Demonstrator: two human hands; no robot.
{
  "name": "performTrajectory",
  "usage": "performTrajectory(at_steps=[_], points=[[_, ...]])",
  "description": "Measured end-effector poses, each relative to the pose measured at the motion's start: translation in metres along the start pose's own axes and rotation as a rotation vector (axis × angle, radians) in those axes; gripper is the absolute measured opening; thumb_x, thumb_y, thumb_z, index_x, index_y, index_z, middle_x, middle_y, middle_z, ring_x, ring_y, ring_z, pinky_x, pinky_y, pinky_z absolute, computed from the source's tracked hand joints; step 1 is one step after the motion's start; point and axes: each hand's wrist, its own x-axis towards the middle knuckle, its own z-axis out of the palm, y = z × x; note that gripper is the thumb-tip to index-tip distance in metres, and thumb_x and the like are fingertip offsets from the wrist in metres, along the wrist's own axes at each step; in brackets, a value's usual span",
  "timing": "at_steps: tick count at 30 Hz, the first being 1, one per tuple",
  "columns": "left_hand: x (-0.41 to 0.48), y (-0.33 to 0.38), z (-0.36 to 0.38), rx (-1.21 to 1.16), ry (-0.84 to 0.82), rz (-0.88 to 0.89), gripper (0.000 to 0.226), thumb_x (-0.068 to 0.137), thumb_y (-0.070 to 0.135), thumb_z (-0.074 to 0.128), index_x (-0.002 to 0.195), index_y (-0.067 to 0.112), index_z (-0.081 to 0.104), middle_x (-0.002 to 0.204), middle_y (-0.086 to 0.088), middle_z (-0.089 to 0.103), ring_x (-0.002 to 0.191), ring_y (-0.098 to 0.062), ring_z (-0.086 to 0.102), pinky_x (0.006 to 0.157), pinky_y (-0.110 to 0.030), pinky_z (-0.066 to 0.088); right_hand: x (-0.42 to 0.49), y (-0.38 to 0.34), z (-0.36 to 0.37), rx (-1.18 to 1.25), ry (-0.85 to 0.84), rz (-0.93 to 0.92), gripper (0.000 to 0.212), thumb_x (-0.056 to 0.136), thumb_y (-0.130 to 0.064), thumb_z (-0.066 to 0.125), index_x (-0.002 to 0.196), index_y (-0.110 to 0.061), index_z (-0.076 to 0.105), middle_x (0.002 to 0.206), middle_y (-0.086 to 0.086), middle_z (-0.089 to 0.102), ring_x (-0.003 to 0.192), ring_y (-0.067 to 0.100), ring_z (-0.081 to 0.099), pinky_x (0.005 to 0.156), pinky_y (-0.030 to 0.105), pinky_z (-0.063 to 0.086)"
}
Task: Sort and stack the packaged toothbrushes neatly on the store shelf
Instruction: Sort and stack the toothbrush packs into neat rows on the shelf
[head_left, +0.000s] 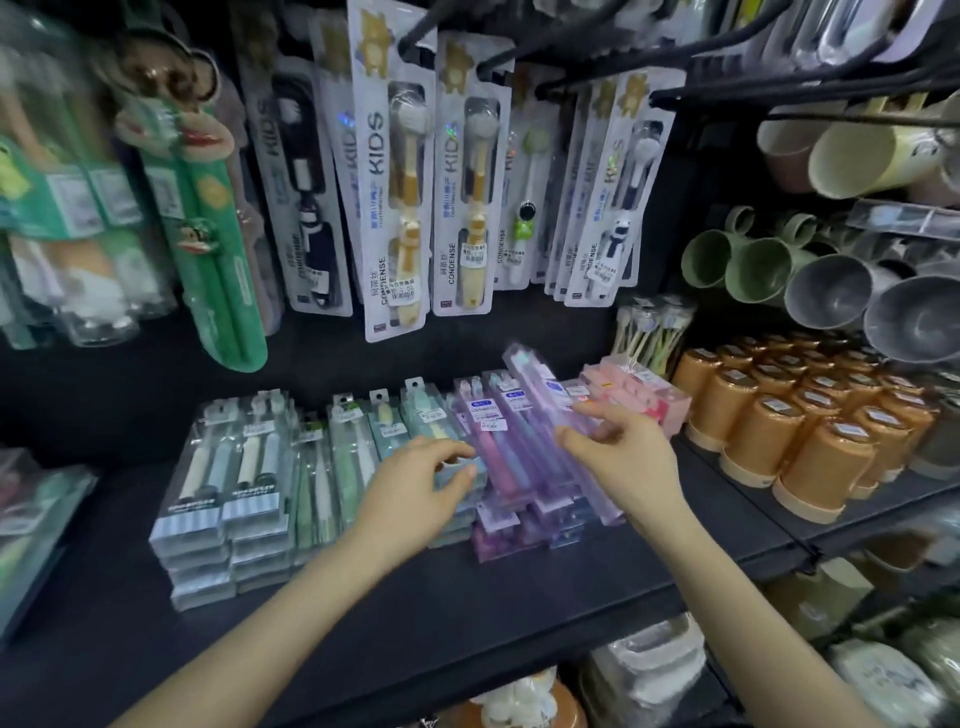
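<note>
The right hand (626, 452) has its grip clamped, thumb against fingers, on a purple toothbrush pack (540, 384) that lies askew across the purple stack (506, 467) at mid-shelf. The left hand (415, 486) curls its fingers at that stack's 9 o'clock edge, beside the teal packs (423, 415); whether this grip holds anything I cannot tell. The pack looks light, stiff and slick, and is best taken by its long edges. Both forearms reach in from 6 o'clock, low over the black shelf (467, 597).
</note>
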Motion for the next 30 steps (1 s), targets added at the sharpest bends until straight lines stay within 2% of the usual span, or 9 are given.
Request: performTrajectory(at_steps=[2,6,11,14,16,18,22,26,30], points=[[-0.001,-0.011,-0.003,0.091,0.058,0.030,0.026,0.095,0.028,0.055,0.118,0.020,0.065,0.107,-0.001,0.060,0.105,-0.017,0.054,0.087,-0.023,0.036,0.016,-0.004,0.006,-0.225,-0.002,-0.063,0.037,0.079,-0.038,0.070,0.114,-0.027,0.068,0.066,-0.012,0.058,0.068,0.007,0.057,0.064,0.024,0.039],[-0.006,-0.035,-0.013,0.324,0.138,0.049,0.032,0.094,0.032,0.054,0.123,0.020,0.062,0.116,0.000,0.058,0.113,-0.020,0.049,0.096,-0.029,0.033,0.046,-0.014,0.033,-0.443,-0.011,-0.119,0.040,0.083,-0.038,0.064,0.120,-0.023,0.065,0.108,0.004,0.068,0.101,0.023,0.062,0.076,0.030,0.048],[-0.017,-0.058,-0.040,0.540,0.153,0.038,0.028,0.089,0.022,0.064,0.115,0.012,0.068,0.112,-0.008,0.062,0.107,-0.030,0.054,0.093,-0.042,0.040,0.053,-0.017,0.054,-0.687,-0.097,-0.112,0.039,0.086,-0.043,0.062,0.114,-0.017,0.064,0.103,0.009,0.067,0.098,0.029,0.062,0.076,0.031,0.046],[-0.028,-0.069,-0.057,0.559,0.206,0.046,0.022,0.082,0.013,0.071,0.103,0.007,0.073,0.103,-0.013,0.065,0.096,-0.035,0.059,0.085,-0.047,0.045,0.038,-0.023,0.055,-0.828,0.006,-0.192,0.046,0.088,-0.050,0.058,0.119,-0.017,0.061,0.112,0.012,0.060,0.104,0.033,0.055,0.085,0.037,0.043],[-0.038,-0.078,-0.072,0.568,0.263,0.070,0.016,0.079,0.010,0.074,0.095,0.006,0.074,0.095,-0.013,0.066,0.087,-0.036,0.061,0.078,-0.048,0.048,0.021,-0.037,0.061,-0.759,0.075,-0.298,0.038,0.089,-0.042,0.058,0.114,-0.014,0.065,0.108,0.013,0.061,0.100,0.035,0.053,0.083,0.039,0.037],[-0.051,-0.089,-0.089,0.594,0.307,0.060,0.016,0.076,0.008,0.076,0.092,0.005,0.074,0.092,-0.013,0.066,0.083,-0.036,0.062,0.075,-0.048,0.049,-0.001,-0.058,0.075,-0.597,0.028,-0.388,0.029,0.088,-0.033,0.059,0.107,-0.013,0.070,0.102,0.014,0.064,0.097,0.036,0.054,0.083,0.039,0.036],[-0.085,-0.118,-0.133,0.712,0.392,-0.075,0.017,0.074,0.007,0.077,0.091,0.003,0.073,0.093,-0.016,0.065,0.084,-0.039,0.062,0.075,-0.047,0.048,-0.054,-0.108,0.118,-0.325,-0.198,-0.549,0.025,0.087,-0.025,0.065,0.107,-0.012,0.072,0.100,0.011,0.068,0.097,0.033,0.059,0.088,0.035,0.040],[-0.129,-0.151,-0.190,0.850,0.516,-0.300,0.016,0.079,0.011,0.069,0.091,0.000,0.070,0.100,-0.024,0.064,0.087,-0.043,0.061,0.073,-0.050,0.046,-0.104,-0.151,0.173,-0.031,-0.454,-0.591,0.025,0.090,-0.025,0.062,0.112,-0.013,0.069,0.104,0.002,0.066,0.094,0.019,0.060,0.084,0.026,0.042],[-0.158,-0.178,-0.236,0.948,0.536,-0.428,0.039,0.072,0.013,0.080,0.105,-0.002,0.067,0.106,-0.029,0.061,0.093,-0.048,0.058,0.072,-0.054,0.046,-0.146,-0.178,0.236,0.061,-0.661,-0.575,0.035,0.093,-0.033,0.058,0.126,-0.020,0.060,0.113,-0.004,0.058,0.100,0.012,0.058,0.078,0.017,0.039]])
